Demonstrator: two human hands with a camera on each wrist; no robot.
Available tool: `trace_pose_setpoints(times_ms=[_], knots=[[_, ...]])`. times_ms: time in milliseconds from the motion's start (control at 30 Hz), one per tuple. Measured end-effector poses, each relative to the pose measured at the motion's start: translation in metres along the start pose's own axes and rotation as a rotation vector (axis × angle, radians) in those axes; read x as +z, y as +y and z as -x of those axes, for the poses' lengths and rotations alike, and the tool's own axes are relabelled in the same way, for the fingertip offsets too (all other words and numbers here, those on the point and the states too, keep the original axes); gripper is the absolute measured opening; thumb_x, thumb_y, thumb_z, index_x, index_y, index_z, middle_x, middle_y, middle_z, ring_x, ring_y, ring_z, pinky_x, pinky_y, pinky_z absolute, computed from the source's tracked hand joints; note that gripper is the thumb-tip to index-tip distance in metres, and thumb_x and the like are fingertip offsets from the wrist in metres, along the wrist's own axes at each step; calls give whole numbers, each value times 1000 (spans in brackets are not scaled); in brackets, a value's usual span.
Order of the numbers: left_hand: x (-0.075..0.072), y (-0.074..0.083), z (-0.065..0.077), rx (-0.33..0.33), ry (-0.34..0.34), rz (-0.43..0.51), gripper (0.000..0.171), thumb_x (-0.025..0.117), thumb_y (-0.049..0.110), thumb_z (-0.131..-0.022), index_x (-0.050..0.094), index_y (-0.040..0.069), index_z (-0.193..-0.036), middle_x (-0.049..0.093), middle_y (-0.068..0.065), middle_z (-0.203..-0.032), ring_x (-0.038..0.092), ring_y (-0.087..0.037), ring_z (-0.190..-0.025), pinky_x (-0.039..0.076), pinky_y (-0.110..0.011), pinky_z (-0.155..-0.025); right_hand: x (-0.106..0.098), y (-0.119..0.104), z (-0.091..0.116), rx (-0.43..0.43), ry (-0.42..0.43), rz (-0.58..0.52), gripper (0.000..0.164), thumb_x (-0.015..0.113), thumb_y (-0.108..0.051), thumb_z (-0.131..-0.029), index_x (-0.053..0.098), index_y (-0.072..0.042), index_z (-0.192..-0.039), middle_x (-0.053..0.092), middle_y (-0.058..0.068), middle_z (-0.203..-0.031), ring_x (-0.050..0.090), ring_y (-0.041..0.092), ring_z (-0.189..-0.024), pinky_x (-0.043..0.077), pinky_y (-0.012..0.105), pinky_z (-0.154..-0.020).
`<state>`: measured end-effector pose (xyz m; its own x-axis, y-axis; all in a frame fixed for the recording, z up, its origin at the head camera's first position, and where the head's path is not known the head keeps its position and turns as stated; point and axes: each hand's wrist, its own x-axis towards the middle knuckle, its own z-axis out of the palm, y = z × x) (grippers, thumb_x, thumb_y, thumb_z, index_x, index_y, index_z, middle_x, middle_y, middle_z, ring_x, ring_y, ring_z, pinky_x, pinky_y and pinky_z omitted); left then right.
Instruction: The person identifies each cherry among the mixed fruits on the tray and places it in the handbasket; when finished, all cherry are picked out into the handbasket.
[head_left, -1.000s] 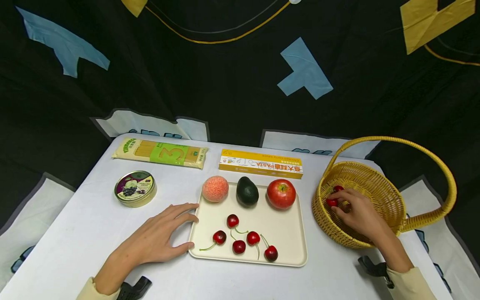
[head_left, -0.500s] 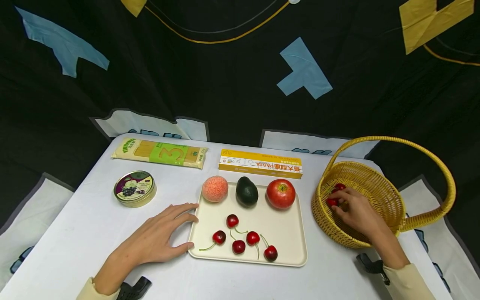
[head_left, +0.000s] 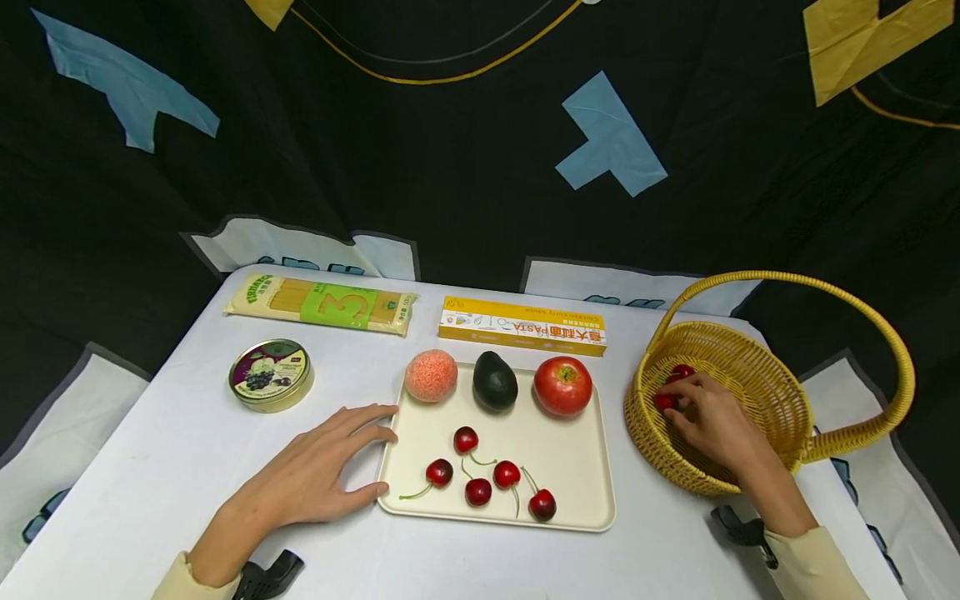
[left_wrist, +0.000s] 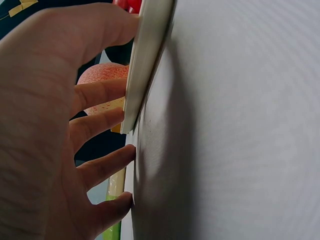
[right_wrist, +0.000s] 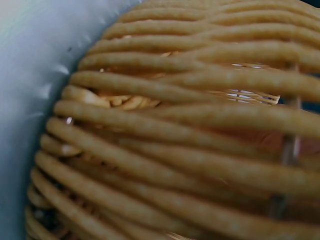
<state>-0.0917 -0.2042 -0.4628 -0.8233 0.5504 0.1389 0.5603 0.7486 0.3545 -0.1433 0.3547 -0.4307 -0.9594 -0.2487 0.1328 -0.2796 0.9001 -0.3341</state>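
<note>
White cloth (head_left: 465,562) lies before a black curtain (head_left: 420,167) with blue shapes (head_left: 618,142), while the left hand (head_left: 318,475), loosely spread, touches a cream tray (head_left: 581,467) bearing stemmed cherries (head_left: 477,492) and the right hand (head_left: 716,425) pinches a glossy red cherry (head_left: 663,402) inside a yellow wicker basket (head_left: 776,383).

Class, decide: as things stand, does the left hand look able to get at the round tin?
Probably yes: the round tin sits on the table near the left hand, with nothing visible between them.
</note>
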Motion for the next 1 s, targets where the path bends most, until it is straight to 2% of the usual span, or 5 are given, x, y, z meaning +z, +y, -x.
trace_pose_setpoints(times_ms=[233,467,633,833,1000], knots=[[0,-1,1,-6,-5,2,50,87,47,-86,69,28,-129,50,5,-163,50,-24,-148,41,-57,-125,-2,-4,1,59,19,32,34,85,-13,-93,76,-4,-125,65,23,-118,68,33,-92,66,56,-77],[0,0,0,2,2,4,49,87,46,-86,69,27,-129,51,4,-163,50,-24,-148,41,-58,-125,-9,-10,0,-16,143,25,30,85,-14,-93,76,-4,-120,68,17,-111,65,29,-87,61,42,-67],[-1,1,1,-7,-6,1,49,86,46,-87,69,28,-129,51,4,-163,50,-24,-149,41,-57,-125,-15,-21,-3,-33,189,32,33,85,-16,-93,75,-4,-122,70,14,-109,66,29,-89,63,48,-72],[0,0,1,-8,-4,2,49,86,46,-87,69,28,-129,51,4,-163,50,-24,-149,41,-58,-125,-22,-38,-4,-63,242,26,36,85,-19,-93,75,-10,-127,73,10,-110,66,26,-88,61,42,-70],[0,0,1,-2,1,-3,50,86,46,-87,69,28,-129,50,5,-163,50,-23,-148,41,-58,-125,-25,-58,-3,-119,289,-6,37,87,-15,-89,76,-10,-124,74,8,-110,66,23,-86,61,39,-67]])
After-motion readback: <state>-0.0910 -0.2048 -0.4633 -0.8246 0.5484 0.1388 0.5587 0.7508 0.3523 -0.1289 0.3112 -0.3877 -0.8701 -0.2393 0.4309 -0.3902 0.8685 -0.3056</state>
